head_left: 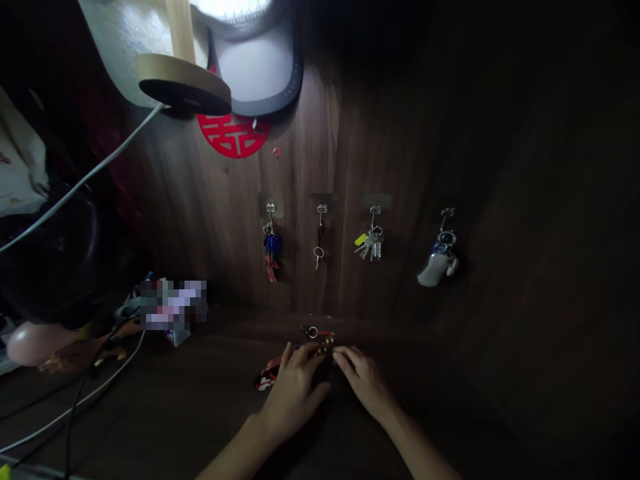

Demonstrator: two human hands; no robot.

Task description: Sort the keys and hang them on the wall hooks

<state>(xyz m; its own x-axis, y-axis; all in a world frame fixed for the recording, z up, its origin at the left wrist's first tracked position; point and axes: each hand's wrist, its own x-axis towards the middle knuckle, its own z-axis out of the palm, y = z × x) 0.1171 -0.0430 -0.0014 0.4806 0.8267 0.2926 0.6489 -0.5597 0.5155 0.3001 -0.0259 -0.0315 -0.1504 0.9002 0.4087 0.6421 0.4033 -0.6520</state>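
Observation:
On the dark wooden surface lies a key ring (313, 332) with a multicoloured cord (328, 343) dotted in yellow, red and blue. My left hand (297, 387) reaches over the cord with its fingers apart and the thumb stretched out to the right. Beneath and left of that hand, a red, black and white item (267, 375) is partly covered; its kind is unclear. My right hand (364, 380) has its fingertips closed together at the cord's right end. Several key bunches hang above, such as a blue-and-red one (272, 247).
On the wall hooks also hang a single key (318, 257), keys with a yellow tag (371, 245) and a grey key fob (434, 268). Left are a pale cable (125, 363), a pink round object (40, 343) and clutter. A lamp-like disc (185, 83) and cap (257, 73) hang above.

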